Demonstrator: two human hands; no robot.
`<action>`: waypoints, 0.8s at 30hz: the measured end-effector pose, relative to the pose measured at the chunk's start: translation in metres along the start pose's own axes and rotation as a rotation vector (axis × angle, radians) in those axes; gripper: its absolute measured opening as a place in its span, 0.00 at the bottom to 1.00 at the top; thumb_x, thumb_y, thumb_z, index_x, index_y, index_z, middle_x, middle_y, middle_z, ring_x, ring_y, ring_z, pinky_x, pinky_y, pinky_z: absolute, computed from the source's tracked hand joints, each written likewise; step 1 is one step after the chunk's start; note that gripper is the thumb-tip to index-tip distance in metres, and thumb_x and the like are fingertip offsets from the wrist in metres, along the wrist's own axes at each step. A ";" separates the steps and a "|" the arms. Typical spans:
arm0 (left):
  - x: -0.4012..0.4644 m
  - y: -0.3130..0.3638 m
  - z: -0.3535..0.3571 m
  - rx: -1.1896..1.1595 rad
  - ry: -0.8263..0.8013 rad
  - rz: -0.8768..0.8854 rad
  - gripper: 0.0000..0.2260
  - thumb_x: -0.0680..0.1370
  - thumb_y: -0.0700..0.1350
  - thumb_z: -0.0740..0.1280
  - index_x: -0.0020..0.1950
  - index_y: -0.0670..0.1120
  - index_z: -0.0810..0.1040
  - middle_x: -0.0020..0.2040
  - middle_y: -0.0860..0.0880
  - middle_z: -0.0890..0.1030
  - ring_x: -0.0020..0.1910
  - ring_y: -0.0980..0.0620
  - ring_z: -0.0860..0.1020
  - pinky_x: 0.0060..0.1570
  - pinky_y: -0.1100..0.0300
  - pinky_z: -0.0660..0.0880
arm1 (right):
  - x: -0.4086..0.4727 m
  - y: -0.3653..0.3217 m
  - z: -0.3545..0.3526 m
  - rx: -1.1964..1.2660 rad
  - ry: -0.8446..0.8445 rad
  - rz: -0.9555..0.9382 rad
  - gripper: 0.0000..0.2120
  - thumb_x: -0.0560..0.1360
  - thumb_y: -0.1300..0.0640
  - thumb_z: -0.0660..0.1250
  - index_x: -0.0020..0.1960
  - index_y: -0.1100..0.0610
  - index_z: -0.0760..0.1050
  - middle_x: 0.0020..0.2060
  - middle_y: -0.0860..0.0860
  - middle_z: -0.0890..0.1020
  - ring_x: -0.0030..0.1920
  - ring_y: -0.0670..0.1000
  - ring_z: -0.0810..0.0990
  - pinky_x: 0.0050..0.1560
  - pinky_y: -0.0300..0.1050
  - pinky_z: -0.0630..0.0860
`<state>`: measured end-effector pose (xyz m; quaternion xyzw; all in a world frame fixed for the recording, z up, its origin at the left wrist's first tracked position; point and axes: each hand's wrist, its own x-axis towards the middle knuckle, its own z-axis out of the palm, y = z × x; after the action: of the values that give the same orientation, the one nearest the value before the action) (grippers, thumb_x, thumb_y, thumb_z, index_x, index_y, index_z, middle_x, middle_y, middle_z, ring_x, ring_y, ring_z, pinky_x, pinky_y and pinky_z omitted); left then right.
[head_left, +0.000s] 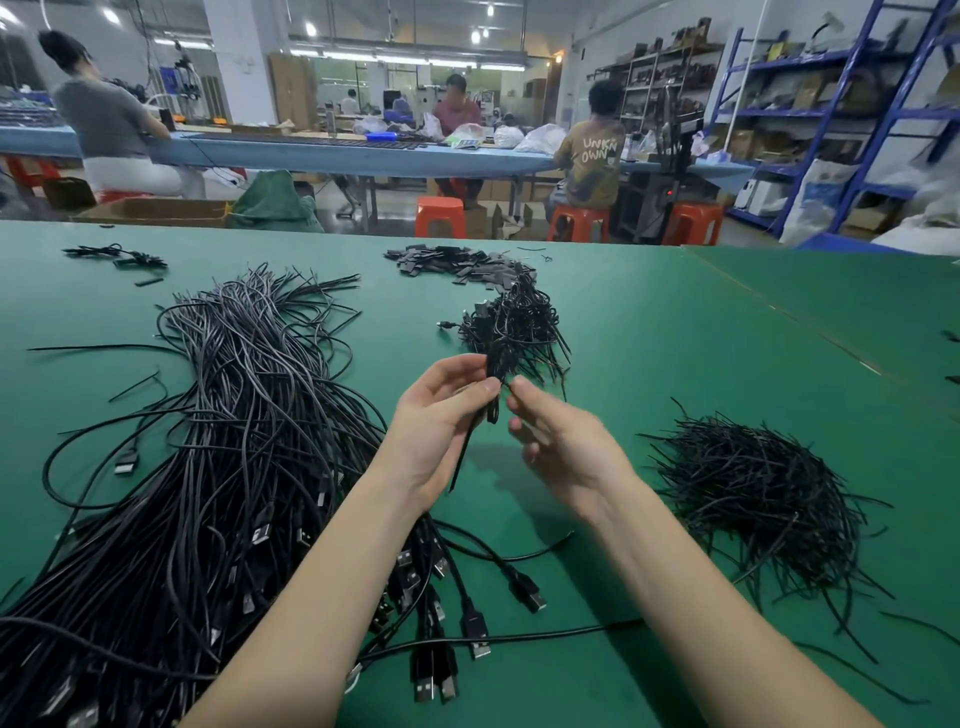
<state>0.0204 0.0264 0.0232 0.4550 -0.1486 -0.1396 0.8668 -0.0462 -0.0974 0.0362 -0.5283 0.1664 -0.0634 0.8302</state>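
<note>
Folded black cable (493, 370) is held up in the air over the middle of the green table (675, 338), btwn both hands. One loose end hangs down across the left palm. Left hand (441, 423) pinches it w/ thumb on the near side and fingers curled round the far side. Right hand (563, 441) is seen from the back, index tip right at the cable's right edge and other fingers curled under. Can't tell if it pinches anything.

Just beyond the hands, a small pile of bundled cables (519, 325). Farther off, a heap of small flat black pieces (457, 260). Left side: big heap of loose USB cables (234, 415) running from far to near edge, plugs toward the near side. Right side, well apart from the hands: mound of short black wire ties (753, 488). Far left: a few stray cable bits (119, 254).

Bkgd: people seated on orange stools (439, 215) at a long blue bench (363, 153), and blue shelving (831, 111) at far right.
</note>
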 end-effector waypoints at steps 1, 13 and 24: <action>0.000 -0.001 0.000 0.019 0.008 0.019 0.13 0.69 0.31 0.72 0.50 0.44 0.82 0.42 0.50 0.84 0.44 0.56 0.82 0.48 0.65 0.78 | 0.000 0.003 0.002 0.204 -0.037 0.164 0.06 0.65 0.52 0.77 0.36 0.53 0.83 0.34 0.45 0.84 0.29 0.41 0.79 0.26 0.30 0.69; 0.003 -0.004 0.000 -0.074 0.108 -0.138 0.04 0.79 0.36 0.67 0.52 0.44 0.77 0.36 0.47 0.84 0.35 0.52 0.82 0.39 0.60 0.79 | 0.009 0.005 0.012 -0.350 -0.005 -0.322 0.11 0.75 0.62 0.75 0.53 0.54 0.76 0.42 0.52 0.82 0.37 0.47 0.84 0.40 0.43 0.83; 0.009 -0.002 -0.015 -0.048 0.439 -0.333 0.05 0.82 0.45 0.64 0.49 0.44 0.76 0.52 0.46 0.83 0.56 0.48 0.81 0.52 0.54 0.79 | 0.130 -0.058 0.062 -1.424 0.144 -0.714 0.08 0.76 0.66 0.65 0.48 0.59 0.83 0.46 0.55 0.85 0.49 0.54 0.82 0.55 0.46 0.78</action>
<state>0.0342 0.0335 0.0146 0.4720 0.1229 -0.1816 0.8539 0.1010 -0.1060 0.0855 -0.9475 0.0409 -0.2377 0.2100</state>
